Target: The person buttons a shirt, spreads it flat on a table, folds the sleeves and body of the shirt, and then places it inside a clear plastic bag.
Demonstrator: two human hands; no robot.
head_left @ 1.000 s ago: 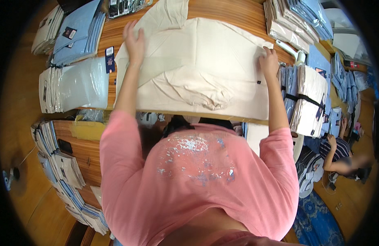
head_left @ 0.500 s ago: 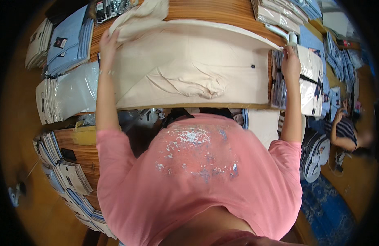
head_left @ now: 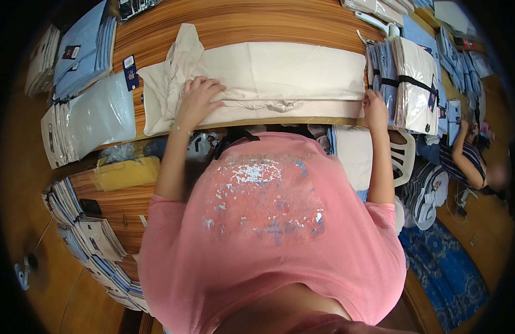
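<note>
A long cream garment [head_left: 280,72] lies folded lengthwise on the wooden table [head_left: 268,14] in front of me. Along its near edge, a crumpled strip shows from under the upper layer. The cloth is bunched at its left end, with a loose piece sticking up toward the far side. Fingers apart, my left hand [head_left: 199,102] rests on the garment beside that bunch. My right hand [head_left: 375,110] pinches the near corner of the garment's right end, fingers pressed together.
Bagged light blue shirts [head_left: 82,53] and a clear-wrapped stack [head_left: 104,114] stand at the left, near a dark tag [head_left: 130,72]. Strapped cream bundles [head_left: 416,86] sit by my right hand. A white-handled tool [head_left: 374,23] lies beyond. At far right, another person's arm [head_left: 463,161] shows.
The garment's far edge has come down toward me, folding over the lower layer. My left hand moved right and nearer and now lies on the cloth. The right hand came nearer, still gripping it.
</note>
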